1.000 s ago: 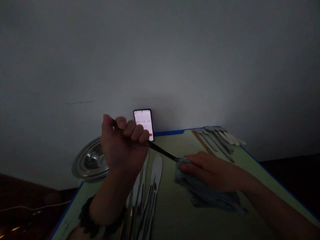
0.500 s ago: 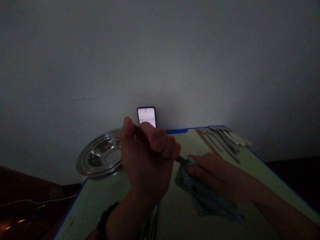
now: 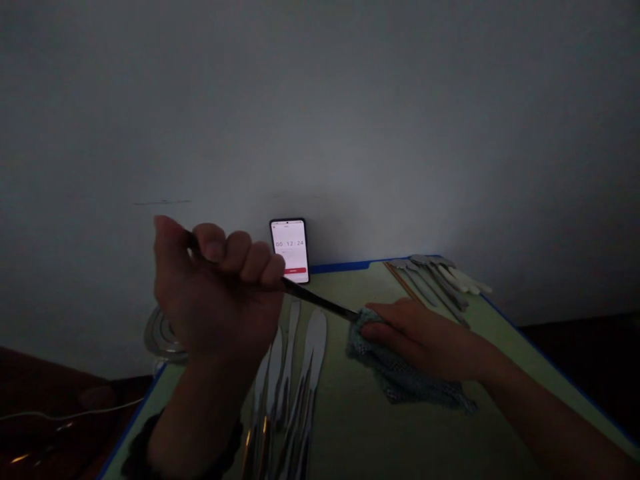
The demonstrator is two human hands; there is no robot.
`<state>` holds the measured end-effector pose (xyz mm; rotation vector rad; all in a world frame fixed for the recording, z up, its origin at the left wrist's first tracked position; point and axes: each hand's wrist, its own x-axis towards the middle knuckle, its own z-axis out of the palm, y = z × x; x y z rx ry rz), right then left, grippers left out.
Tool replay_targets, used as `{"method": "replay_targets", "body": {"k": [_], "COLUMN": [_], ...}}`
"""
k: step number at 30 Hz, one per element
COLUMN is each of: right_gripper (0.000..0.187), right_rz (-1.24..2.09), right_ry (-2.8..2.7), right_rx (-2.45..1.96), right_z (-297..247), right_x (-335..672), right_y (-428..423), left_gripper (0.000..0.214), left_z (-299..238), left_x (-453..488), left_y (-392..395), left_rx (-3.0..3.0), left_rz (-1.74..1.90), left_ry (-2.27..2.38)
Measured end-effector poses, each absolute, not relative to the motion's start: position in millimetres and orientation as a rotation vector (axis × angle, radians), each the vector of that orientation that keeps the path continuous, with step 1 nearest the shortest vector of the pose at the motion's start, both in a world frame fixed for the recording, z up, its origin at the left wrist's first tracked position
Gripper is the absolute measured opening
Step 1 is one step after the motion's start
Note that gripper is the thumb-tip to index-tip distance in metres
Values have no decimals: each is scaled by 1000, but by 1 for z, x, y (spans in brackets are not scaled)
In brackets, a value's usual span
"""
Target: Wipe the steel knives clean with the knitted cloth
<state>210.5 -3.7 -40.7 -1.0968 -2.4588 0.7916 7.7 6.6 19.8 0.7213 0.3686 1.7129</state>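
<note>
My left hand is closed in a fist around the handle of a dark knife, raised above the pale green table. The blade slants down to the right and its tip disappears into a folded blue-grey cloth. My right hand lies on that cloth, fingers pressed together over the blade's end. Several table knives lie side by side on the table under my left wrist.
A phone with a lit timer screen leans against the wall at the table's back edge. Several spoons and utensils lie at the back right. A steel bowl shows behind my left hand. The table has a blue rim.
My left hand pushed the knife right into the cloth, then pulled back left, baring more of the blade. The right hand stayed on the cloth.
</note>
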Motion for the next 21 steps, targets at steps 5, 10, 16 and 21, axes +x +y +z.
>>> {"method": "replay_targets", "body": {"k": [5, 10, 16, 21], "right_gripper": [37, 38, 38, 36], "right_rz": [682, 618, 562, 629], "right_ry": [-2546, -2555, -2504, -2483], "right_rx": [-1156, -1190, -1161, -1109], "right_z": [-34, -36, -44, -43], "right_x": [231, 241, 239, 228], "right_y": [2, 3, 3, -1], "left_gripper": [57, 52, 51, 54], "left_z": [20, 19, 17, 10], "left_x": [4, 9, 16, 25], "left_y": [8, 2, -4, -6], "left_rx": [720, 667, 752, 704], "left_rz": [1776, 1756, 1648, 1620], "left_ry": [332, 378, 323, 316]}}
